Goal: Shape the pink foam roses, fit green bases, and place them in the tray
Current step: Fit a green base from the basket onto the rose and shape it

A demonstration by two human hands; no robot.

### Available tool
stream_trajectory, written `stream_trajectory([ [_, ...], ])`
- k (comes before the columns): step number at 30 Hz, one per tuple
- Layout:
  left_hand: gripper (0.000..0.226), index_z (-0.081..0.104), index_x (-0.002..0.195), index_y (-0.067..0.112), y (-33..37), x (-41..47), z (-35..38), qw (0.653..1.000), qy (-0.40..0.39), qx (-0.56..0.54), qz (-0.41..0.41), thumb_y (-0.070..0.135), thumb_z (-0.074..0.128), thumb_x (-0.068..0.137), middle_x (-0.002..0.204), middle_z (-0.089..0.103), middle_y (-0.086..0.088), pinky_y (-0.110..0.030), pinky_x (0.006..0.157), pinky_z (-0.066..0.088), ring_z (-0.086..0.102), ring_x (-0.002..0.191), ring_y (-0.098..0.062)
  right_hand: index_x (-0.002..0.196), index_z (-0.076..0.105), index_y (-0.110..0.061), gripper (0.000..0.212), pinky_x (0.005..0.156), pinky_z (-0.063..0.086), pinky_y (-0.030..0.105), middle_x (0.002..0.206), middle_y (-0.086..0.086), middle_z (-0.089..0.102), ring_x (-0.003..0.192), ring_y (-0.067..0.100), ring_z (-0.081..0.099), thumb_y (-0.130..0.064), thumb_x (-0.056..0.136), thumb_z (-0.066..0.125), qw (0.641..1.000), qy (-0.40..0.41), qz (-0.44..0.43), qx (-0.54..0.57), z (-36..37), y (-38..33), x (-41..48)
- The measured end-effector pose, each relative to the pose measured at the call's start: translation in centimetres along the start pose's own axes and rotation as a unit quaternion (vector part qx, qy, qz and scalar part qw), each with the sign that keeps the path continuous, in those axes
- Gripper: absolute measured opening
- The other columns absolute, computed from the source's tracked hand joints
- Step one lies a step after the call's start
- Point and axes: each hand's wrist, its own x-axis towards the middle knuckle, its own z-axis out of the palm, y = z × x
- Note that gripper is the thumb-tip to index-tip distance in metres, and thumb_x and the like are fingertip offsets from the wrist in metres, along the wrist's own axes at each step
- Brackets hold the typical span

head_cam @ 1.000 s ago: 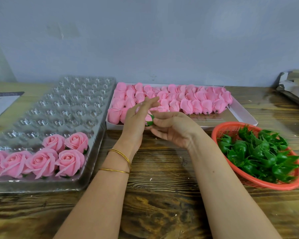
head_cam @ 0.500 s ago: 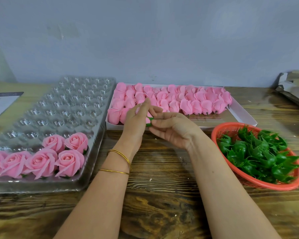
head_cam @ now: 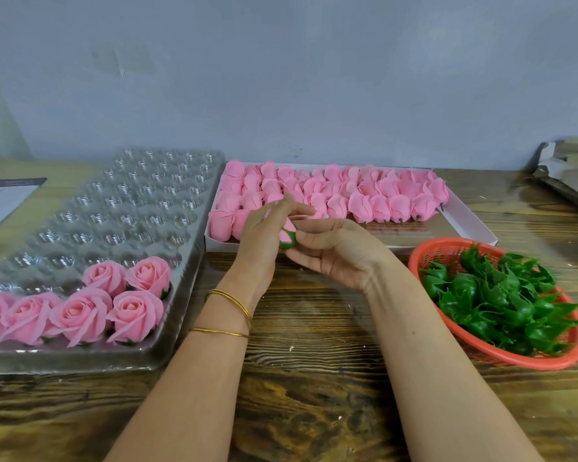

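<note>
Between my two hands, over the table's middle, is a pink foam rose bud with a green base (head_cam: pixel 288 237) on its lower end. My left hand (head_cam: pixel 264 235) holds the bud from the left, fingers reaching up past it. My right hand (head_cam: pixel 334 251) pinches the green base from the right, palm up. Most of the bud is hidden by my fingers. Several finished open roses (head_cam: pixel 80 305) sit in the near rows of the clear plastic tray (head_cam: pixel 121 208) on the left.
A white flat box (head_cam: pixel 464 228) at the back centre holds several unshaped pink buds (head_cam: pixel 364 195). A red basket (head_cam: pixel 424 255) with several green bases (head_cam: pixel 501 295) stands at the right. Paper lies far left, cardboard far right, a grey wall behind.
The green base has been pushed onto the bud's end and shows more between my fingers. Both hands stayed at the same spot, with the left fingers shifted slightly.
</note>
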Motion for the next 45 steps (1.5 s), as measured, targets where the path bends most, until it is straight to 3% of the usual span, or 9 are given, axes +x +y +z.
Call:
stream_trajectory([
  [5, 0.034, 0.080, 0.092, 0.033, 0.1, -0.1, -0.1, 1.000, -0.012, 0.017, -0.012, 0.057, 0.058, 0.082, 0.105, 0.076, 0.004, -0.046, 0.106, 0.046, 0.064, 0.113, -0.015, 0.105, 0.066, 0.005, 0.026, 0.071, 0.061, 0.027, 0.084, 0.012, 0.074, 0.077, 0.019, 0.073, 0.018, 0.086, 0.054, 1.000, 0.016, -0.020, -0.006, 0.0, 0.2, 0.2],
  [12, 0.026, 0.080, 0.091, 0.037, 0.1, 0.0, -0.2, 1.000, -0.014, 0.020, -0.001, 0.051, 0.059, 0.083, 0.097, 0.072, 0.026, -0.033, 0.098, 0.046, 0.063, 0.100, 0.010, 0.112, 0.065, 0.005, 0.034, 0.077, 0.060, 0.028, 0.089, 0.014, 0.072, 0.077, 0.019, 0.072, 0.019, 0.081, 0.061, 0.997, 0.032, -0.054, -0.041, 0.0, 0.6, 0.3],
  [18, 0.028, 0.080, 0.091, 0.033, 0.5, -0.3, -0.1, 1.000, -0.022, 0.007, -0.019, 0.049, 0.059, 0.082, 0.126, 0.067, -0.004, -0.050, 0.108, 0.043, 0.058, 0.123, -0.021, 0.100, 0.067, 0.000, 0.031, 0.075, 0.060, 0.027, 0.081, 0.010, 0.073, 0.074, 0.019, 0.072, 0.021, 0.077, 0.063, 0.995, 0.019, -0.066, -0.067, 0.0, 0.5, 0.1],
  [22, 0.025, 0.080, 0.091, 0.032, 0.5, -0.4, -0.1, 0.999, -0.040, 0.009, -0.018, 0.040, 0.057, 0.089, 0.132, 0.063, -0.005, -0.049, 0.108, 0.043, 0.056, 0.126, -0.020, 0.115, 0.061, 0.010, 0.039, 0.079, 0.059, 0.030, 0.095, 0.021, 0.064, 0.075, 0.024, 0.069, 0.022, 0.077, 0.061, 0.996, 0.013, -0.056, -0.071, 0.1, 0.4, 0.0],
  [34, 0.023, 0.080, 0.096, 0.025, 0.4, -0.3, -0.1, 0.997, -0.063, -0.026, -0.037, 0.030, 0.058, 0.097, 0.122, 0.069, -0.006, -0.037, 0.098, 0.052, 0.062, 0.119, -0.018, 0.094, 0.066, 0.005, 0.024, 0.070, 0.060, 0.026, 0.084, 0.016, 0.062, 0.068, 0.022, 0.068, 0.021, 0.077, 0.062, 0.993, 0.017, -0.065, -0.094, 0.2, 0.4, 0.1],
  [37, 0.022, 0.079, 0.097, 0.026, 0.6, -0.4, 0.1, 0.998, -0.045, -0.029, -0.038, 0.041, 0.065, 0.089, 0.109, 0.074, 0.001, -0.035, 0.091, 0.054, 0.067, 0.109, -0.014, 0.080, 0.069, -0.001, 0.024, 0.066, 0.058, 0.023, 0.069, 0.008, 0.063, 0.065, 0.017, 0.067, 0.021, 0.078, 0.061, 0.990, 0.010, -0.080, -0.112, 0.2, 0.5, 0.2],
  [39, 0.037, 0.076, 0.105, 0.022, 0.7, -0.5, 0.2, 0.999, -0.023, -0.029, -0.037, 0.048, 0.073, 0.079, 0.103, 0.075, 0.003, -0.031, 0.081, 0.057, 0.069, 0.102, -0.013, 0.064, 0.069, -0.008, 0.035, 0.069, 0.060, 0.026, 0.055, 0.000, 0.060, 0.058, 0.013, 0.064, 0.022, 0.078, 0.059, 0.989, 0.010, -0.100, -0.111, 0.1, 0.7, 0.4],
  [41, 0.059, 0.068, 0.118, 0.014, 0.7, -0.4, 0.3, 0.999, -0.005, -0.032, -0.033, 0.049, 0.080, 0.072, 0.108, 0.073, -0.003, -0.034, 0.077, 0.057, 0.068, 0.106, -0.020, 0.067, 0.070, -0.005, 0.031, 0.077, 0.061, 0.033, 0.054, 0.000, 0.060, 0.058, 0.013, 0.064, 0.022, 0.079, 0.058, 0.987, 0.015, -0.123, -0.100, 0.0, 0.8, 0.6],
  [45, 0.077, 0.063, 0.114, 0.003, 0.8, -0.6, 0.4, 0.999, -0.017, -0.027, -0.014, 0.050, 0.081, 0.055, 0.114, 0.068, -0.023, -0.056, 0.094, 0.053, 0.065, 0.110, -0.036, 0.087, 0.069, 0.005, 0.016, 0.069, 0.060, 0.030, 0.071, 0.012, 0.068, 0.068, 0.020, 0.067, 0.018, 0.078, 0.063, 0.979, 0.063, -0.178, -0.074, -0.1, 1.0, 0.9],
])
